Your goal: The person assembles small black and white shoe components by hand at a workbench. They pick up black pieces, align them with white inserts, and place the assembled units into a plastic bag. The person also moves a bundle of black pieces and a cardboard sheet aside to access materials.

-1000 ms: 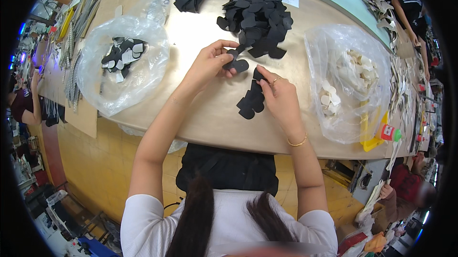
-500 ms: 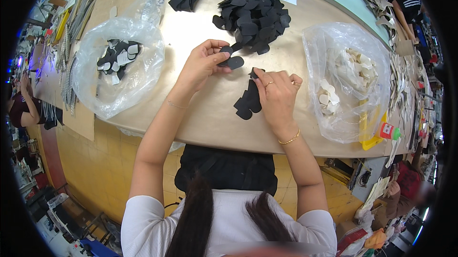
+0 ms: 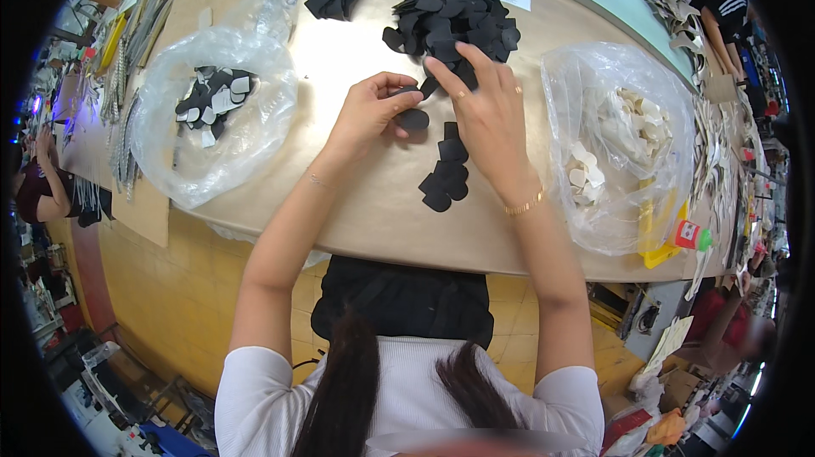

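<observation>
Black cut pieces heap [image 3: 454, 20] is lying at upper centre; right hand [image 3: 488, 117] is reaching up into it, fingers spread, nearer; left hand [image 3: 373, 113] is pinching one black piece [image 3: 413, 118] just below

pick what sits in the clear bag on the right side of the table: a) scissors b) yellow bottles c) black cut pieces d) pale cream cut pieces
d: the clear bag on the right holds pale cream cut pieces, while the black pieces lie in a loose pile on the table by the hands.
</observation>
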`<state>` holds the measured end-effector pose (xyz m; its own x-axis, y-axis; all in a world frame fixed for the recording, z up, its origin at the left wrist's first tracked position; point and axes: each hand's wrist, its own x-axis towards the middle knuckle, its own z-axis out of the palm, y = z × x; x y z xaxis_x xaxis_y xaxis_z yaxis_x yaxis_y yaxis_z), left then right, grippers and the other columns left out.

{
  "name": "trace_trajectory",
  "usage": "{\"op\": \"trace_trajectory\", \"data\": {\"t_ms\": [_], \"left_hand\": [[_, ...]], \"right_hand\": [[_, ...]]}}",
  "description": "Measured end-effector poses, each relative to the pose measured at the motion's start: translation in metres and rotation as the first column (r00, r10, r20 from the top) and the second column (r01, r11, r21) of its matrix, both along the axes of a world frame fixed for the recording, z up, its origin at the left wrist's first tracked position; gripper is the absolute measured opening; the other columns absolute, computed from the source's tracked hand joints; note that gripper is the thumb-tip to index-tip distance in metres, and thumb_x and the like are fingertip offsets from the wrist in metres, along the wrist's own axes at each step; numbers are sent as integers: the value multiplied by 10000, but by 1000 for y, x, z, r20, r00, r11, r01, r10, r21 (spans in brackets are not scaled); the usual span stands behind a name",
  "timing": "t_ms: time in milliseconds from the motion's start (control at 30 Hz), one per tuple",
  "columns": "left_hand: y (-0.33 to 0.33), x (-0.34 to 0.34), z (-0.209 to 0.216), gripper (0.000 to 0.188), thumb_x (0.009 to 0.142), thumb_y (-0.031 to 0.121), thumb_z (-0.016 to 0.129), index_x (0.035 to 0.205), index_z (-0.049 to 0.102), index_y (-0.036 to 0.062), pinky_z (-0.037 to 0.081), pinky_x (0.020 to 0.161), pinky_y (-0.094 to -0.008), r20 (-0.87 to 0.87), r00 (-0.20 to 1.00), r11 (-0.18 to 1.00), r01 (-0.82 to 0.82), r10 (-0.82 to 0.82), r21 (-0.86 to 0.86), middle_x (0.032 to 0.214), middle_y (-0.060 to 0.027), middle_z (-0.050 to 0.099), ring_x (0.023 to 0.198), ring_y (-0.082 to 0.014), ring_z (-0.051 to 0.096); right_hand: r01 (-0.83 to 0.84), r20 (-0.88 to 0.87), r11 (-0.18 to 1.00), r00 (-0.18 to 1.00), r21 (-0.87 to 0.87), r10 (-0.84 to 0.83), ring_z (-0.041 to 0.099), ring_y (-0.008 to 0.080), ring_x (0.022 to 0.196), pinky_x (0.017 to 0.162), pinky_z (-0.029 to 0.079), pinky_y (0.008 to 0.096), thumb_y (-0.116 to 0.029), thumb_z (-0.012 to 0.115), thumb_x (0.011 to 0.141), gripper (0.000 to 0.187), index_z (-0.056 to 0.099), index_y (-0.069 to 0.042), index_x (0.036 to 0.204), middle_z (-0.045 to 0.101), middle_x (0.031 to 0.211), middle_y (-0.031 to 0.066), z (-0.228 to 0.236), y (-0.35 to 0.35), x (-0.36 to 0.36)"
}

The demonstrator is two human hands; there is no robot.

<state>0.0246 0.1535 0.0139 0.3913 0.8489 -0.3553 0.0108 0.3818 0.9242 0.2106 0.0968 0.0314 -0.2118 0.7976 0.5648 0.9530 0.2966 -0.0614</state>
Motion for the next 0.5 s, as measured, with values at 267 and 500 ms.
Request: {"op": "trace_trajectory", "data": {"t_ms": [267,500], "left_hand": [[1,-17,7,159,910,140,703,994,662,12,426,412,-201,70,995,980,78,-66,-184,815,-32,664,534,-77,572],[-25,-28,19,198,915,152,716,1037,673,3,470,446,-206,230,973,955,63,5,-289,839,-49,682,571,-83,601]], "right_hand": [[-57,49,998,997,37,55,551,229,1026,865,463,374,-88,683,783,410,728,-212,1171,569,1308,23,-9,47,7],[-351,-778,885,628,-305,-19,660,171,816,729,533,310,-182,757,882,288,692,-18,1109,688,991,111,13,0,-7]]}}
